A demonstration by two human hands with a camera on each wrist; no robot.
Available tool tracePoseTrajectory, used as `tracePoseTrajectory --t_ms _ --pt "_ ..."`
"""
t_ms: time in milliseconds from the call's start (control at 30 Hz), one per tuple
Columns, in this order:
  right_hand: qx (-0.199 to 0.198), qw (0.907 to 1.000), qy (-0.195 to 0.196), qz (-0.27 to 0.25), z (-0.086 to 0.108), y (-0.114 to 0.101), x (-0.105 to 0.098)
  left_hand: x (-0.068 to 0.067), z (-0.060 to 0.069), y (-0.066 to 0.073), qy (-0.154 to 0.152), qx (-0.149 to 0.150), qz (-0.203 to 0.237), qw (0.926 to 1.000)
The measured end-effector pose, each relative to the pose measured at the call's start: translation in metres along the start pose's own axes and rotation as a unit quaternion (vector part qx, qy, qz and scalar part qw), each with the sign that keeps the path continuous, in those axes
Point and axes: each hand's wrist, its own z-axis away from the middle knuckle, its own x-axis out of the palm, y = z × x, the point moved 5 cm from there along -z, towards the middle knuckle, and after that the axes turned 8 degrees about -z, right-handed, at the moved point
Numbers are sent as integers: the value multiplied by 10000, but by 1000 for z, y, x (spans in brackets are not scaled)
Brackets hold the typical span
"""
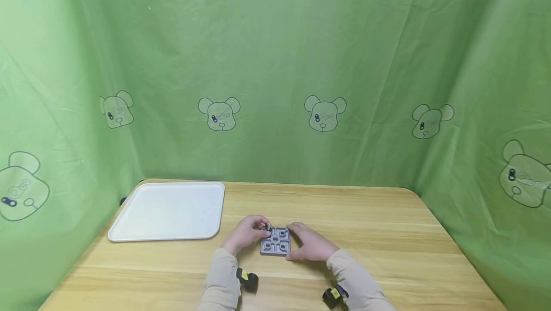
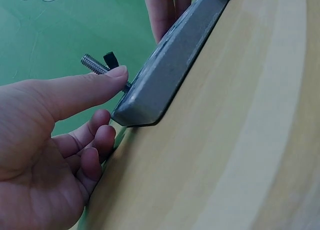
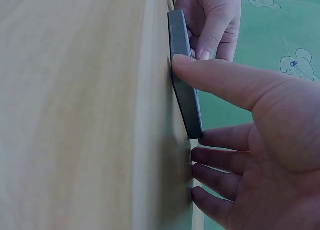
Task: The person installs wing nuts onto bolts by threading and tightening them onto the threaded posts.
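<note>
A square grey metal block with round holes and recesses in its top lies flat on the table. At its far left corner a threaded bolt stands up, with the dark wing of what looks like a wing nut beside it. The left hand pinches there; its thumb covers most of the nut. On the block's right side, the right hand steadies it, thumb at the near corner and index finger at the far one. The other right fingertips rest near the tabletop.
To the left lies a white tray on the wooden table. A green curtain with bear drawings encloses the back and sides. Each wrist wears a small black camera, the left one near the table's front.
</note>
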Motion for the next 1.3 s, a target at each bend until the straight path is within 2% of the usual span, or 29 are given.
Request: tracePoseTrajectory --t_ms 133,367,500,967,1300 --pt "25 10000 4 7 0 0 0 -1 0 -2 -3 17 41 10000" --pt "14 10000 -19 24 0 -2 0 -5 1 -10 46 -279 454 9986" --pt "10 10000 -13 19 0 -3 0 -8 2 -10 76 -303 567 9979" --pt "0 10000 -3 -3 1 -3 0 -5 -1 -9 -71 -111 404 9991" --pt "-14 10000 40 9 -1 2 1 -1 -1 -4 -47 -40 207 9998"
